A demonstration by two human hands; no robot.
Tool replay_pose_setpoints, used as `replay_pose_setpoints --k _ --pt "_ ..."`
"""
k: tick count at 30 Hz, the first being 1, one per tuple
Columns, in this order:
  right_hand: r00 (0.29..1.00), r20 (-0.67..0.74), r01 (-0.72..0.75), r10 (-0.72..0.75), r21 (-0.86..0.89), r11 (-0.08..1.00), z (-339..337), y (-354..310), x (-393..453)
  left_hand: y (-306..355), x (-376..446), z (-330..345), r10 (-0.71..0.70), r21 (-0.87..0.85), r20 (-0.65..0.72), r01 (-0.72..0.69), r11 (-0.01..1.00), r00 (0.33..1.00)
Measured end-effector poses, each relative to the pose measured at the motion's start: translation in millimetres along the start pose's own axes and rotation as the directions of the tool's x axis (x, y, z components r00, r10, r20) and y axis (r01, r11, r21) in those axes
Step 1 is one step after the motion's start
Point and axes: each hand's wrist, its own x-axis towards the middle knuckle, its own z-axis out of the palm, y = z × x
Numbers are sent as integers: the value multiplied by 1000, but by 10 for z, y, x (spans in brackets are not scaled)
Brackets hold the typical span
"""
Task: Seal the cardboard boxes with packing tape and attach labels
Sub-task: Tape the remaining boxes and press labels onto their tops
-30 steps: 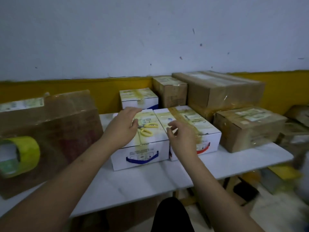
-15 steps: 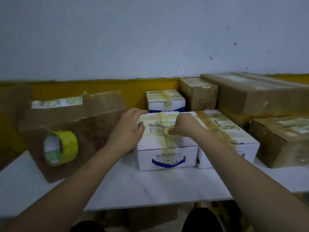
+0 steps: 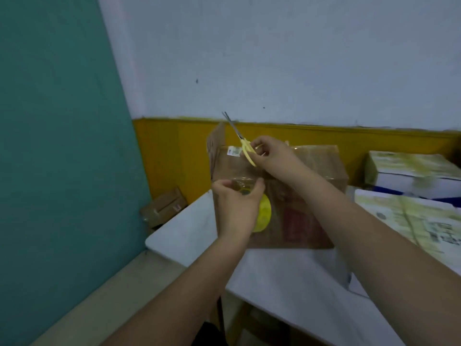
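Two hands are at work on the large brown cardboard box [image 3: 299, 196] that stands on the white bench [image 3: 287, 283], close to its left end and just in front of the yellow wall band. The yellow-handled scissors [image 3: 243, 143] are gripped by the right hand [image 3: 272, 158] above the box's top left edge, with the blades pointing up and to the left and only slightly parted. The yellow roll of packing tape [image 3: 263, 216] is held against the front face of the box by the left hand [image 3: 237, 206], whose fingers are curled over it; a glossy stretch of clear tape appears to run up from the roll over the box front, though its exact edges cannot be made out. A small white label [image 3: 234, 151] is already stuck near the top left corner, and one flap [image 3: 216, 146] stands raised at the left end. The step in hand is judged to be the cutting of the tape: it would be done best if the strip were kept taut by the left hand, the blades opened wide and brought square across the strip close to the roll, and the cut made in one clean bite so that the loose end is not allowed to curl back on itself. The free end should then be pressed flat. White printed boxes [image 3: 411, 176] lie to the right on the bench, well apart from the cut
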Motion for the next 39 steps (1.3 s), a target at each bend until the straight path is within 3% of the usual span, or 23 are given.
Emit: replay_pose_setpoints --k 4,7,16,20,23,25,27,30,33,39 --pt "996 74 41 -45 56 998 109 112 52 -96 74 0 -134 -12 28 134 991 991" --pt "986 139 88 -95 53 995 145 140 40 -177 105 -15 -240 20 125 239 971 963" --pt "977 191 97 -98 16 995 148 157 20 -221 115 -121 -194 102 310 171 980 931" --pt "959 280 20 -35 53 998 42 13 -40 -281 69 -189 -196 14 346 204 979 917" --pt "887 460 -99 31 123 987 -307 -113 -117 -280 31 -207 -155 -20 361 174 984 919" --pt "770 638 -111 -2 137 984 -607 -64 -168 -289 11 -222 -146 -51 378 177 983 914" --pt "612 790 -119 49 31 992 -882 68 -232 -297 -6 -235 -150 -83 383 195 977 912" --pt "429 853 -143 297 -261 955 -1094 262 -324 -321 -28 -238 -150 -124 364 207 970 919" --pt "393 817 -119 423 -411 904 -1016 280 -354 -343 -50 -234 -138 -135 359 198 971 923" --pt "438 853 -273 282 -172 946 -703 269 -303 -347 39 -271 -145 21 392 148 989 908"
